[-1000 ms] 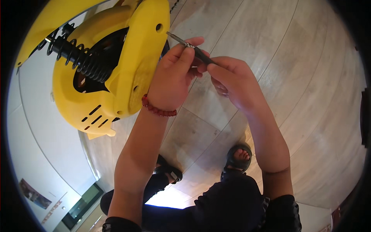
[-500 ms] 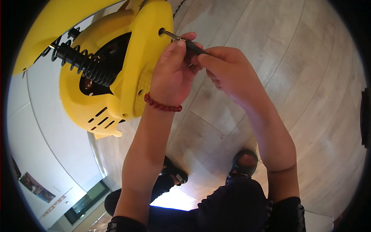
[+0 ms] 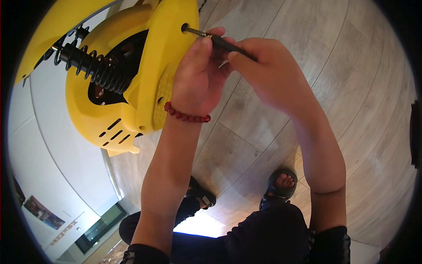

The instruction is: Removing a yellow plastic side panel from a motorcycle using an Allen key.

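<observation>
A screwdriver (image 3: 226, 44) with a dark handle and a metal shaft points up and left, its tip inside a round hole in the yellow plastic body panel (image 3: 172, 37). My left hand (image 3: 200, 72), with a red beaded bracelet at the wrist, pinches the screwdriver near the front of its handle. My right hand (image 3: 268, 66) is closed round the rear of the handle. The panel belongs to what looks like a scooter. A black coil-spring shock absorber (image 3: 94, 68) shows beside a dark wheel opening. The screwdriver's tip is hidden in the hole.
A yellow slotted fender (image 3: 105, 127) curves round the wheel at the left. White cabinet fronts (image 3: 57, 145) stand beyond it. Wood-plank floor (image 3: 237, 141) lies beneath, with my sandalled feet (image 3: 281, 182) on it.
My right hand has shifted a little right and up, further back on the handle, so more of it shows. The yellow panel and both hands sit slightly higher in view.
</observation>
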Available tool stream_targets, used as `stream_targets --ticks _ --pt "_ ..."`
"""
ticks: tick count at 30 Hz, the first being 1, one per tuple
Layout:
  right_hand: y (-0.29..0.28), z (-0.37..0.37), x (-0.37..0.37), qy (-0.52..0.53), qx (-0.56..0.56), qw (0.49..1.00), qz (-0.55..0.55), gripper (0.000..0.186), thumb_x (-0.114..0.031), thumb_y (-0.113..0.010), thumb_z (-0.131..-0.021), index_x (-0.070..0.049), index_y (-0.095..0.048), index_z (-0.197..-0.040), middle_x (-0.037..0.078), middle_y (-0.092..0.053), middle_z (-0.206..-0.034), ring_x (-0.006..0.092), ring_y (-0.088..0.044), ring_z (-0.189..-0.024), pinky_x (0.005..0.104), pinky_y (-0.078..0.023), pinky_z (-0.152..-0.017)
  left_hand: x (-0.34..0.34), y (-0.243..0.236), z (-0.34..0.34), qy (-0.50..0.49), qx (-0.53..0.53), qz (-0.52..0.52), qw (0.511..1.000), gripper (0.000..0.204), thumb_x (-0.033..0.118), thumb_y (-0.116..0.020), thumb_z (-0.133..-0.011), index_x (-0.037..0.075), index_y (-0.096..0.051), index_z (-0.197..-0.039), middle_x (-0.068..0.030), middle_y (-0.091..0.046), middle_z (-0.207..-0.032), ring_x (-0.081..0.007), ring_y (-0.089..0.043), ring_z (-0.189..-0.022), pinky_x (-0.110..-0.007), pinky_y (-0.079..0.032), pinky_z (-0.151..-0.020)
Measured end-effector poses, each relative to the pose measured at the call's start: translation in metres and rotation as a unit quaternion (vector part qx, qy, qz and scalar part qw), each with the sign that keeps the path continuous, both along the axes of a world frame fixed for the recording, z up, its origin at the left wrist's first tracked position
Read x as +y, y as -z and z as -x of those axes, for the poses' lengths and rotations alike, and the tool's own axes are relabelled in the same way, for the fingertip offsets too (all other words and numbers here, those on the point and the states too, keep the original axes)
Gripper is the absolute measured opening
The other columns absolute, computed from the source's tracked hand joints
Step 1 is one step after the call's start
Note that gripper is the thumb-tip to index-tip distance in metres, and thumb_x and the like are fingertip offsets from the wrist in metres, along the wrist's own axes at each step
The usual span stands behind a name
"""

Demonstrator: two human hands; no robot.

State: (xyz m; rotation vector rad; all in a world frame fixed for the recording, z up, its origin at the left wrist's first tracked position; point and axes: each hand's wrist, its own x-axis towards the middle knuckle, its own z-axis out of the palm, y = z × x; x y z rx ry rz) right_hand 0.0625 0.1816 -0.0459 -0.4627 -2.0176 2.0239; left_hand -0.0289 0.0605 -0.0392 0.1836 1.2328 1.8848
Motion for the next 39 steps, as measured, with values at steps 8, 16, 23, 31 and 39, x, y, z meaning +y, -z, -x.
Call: stream_targets --ticks 8,16,23,31,39 --pt "-0.007 0.0 0.019 -0.146 -0.098 0.809 0.56 0.024 -0.02 -0.049 -0.089 0.001 -0.06 -0.086 -0.006 -0.036 -0.054 0.004 -0.027 -0.044 0.0225 -0.02 -0.041 -0.003 0.006 0.008 0.046 -0.018 -0.053 0.997 0.026 0.026 -0.041 -0.096 0.007 -0.051 -0.11 -0.0033 -0.06 -0.097 -0.0158 -0.055 -0.091 -0.035 -0.043 -0.084" --pt "-0.013 0.003 0.012 -0.078 -0.026 0.996 -0.022 0.024 -0.019 -0.053 -0.082 0.003 -0.061 -0.08 0.017 -0.055 -0.062 0.0263 -0.055 -0.056 0.0357 -0.043 -0.054 0.0 0.001 0.005 0.044 -0.029 -0.049 0.997 0.029 0.025 -0.038 -0.097 0.006 -0.05 -0.115 -0.0063 -0.059 -0.106 -0.018 -0.054 -0.098 -0.036 -0.041 -0.088" --pt "-0.013 -0.002 -0.007 0.04 -0.003 0.904 -0.426 0.016 -0.016 -0.056 -0.077 -0.002 -0.063 -0.077 0.015 -0.062 -0.069 0.0293 -0.062 -0.068 0.0381 -0.049 -0.059 -0.002 -0.002 0.01 0.023 -0.065 -0.049 0.996 0.027 0.021 -0.038 -0.096 0.005 -0.052 -0.112 -0.0076 -0.06 -0.105 -0.0186 -0.056 -0.099 -0.036 -0.042 -0.088" --pt "-0.011 0.001 -0.009 0.038 -0.005 0.891 -0.453 0.013 -0.016 -0.056 -0.079 -0.005 -0.06 -0.084 0.011 -0.062 -0.068 0.0297 -0.061 -0.062 0.0384 -0.048 -0.054 0.004 -0.005 0.001 -0.013 -0.057 -0.035 0.998 0.027 0.024 -0.038 -0.097 0.005 -0.053 -0.11 -0.0076 -0.059 -0.107 -0.0183 -0.054 -0.099 -0.035 -0.042 -0.087" --pt "-0.01 0.001 0.004 0.034 0.028 0.829 -0.557 0.01 -0.015 -0.058 -0.074 -0.005 -0.059 -0.072 0.011 -0.063 -0.067 0.0289 -0.062 -0.061 0.0375 -0.049 -0.052 0.01 -0.001 0.005 -0.021 -0.047 -0.047 0.998 0.024 0.023 -0.043 -0.096 0.005 -0.053 -0.108 -0.0038 -0.057 -0.096 -0.0146 -0.052 -0.086 -0.031 -0.042 -0.081"
